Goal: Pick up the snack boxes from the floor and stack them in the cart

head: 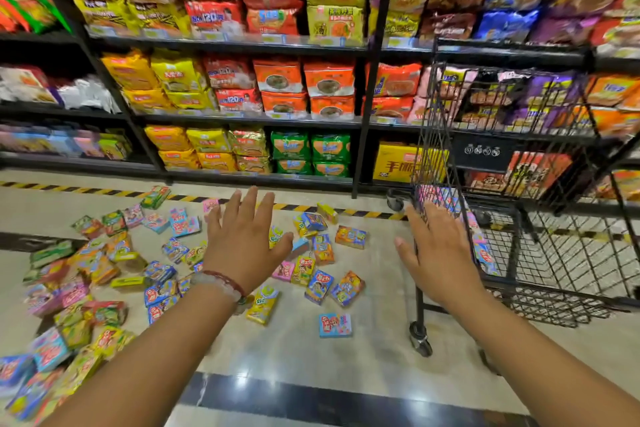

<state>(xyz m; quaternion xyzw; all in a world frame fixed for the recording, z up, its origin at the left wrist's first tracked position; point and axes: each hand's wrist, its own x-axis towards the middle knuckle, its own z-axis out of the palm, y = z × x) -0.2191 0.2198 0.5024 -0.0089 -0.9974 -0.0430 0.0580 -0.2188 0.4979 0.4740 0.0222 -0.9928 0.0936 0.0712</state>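
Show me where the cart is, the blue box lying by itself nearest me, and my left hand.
cart [519,135], head view: on its wire basket wall.
blue box [335,325], head view: on its top face.
left hand [242,239], head view: on its back.

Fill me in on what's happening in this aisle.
A person is clearing snack boxes scattered over the floor in front of noodle shelves. Both hands are held out open with nothing in their grip: the left hand above the pile, the right hand next to the cart. A few boxes already sit inside the cart; most are still on the floor.
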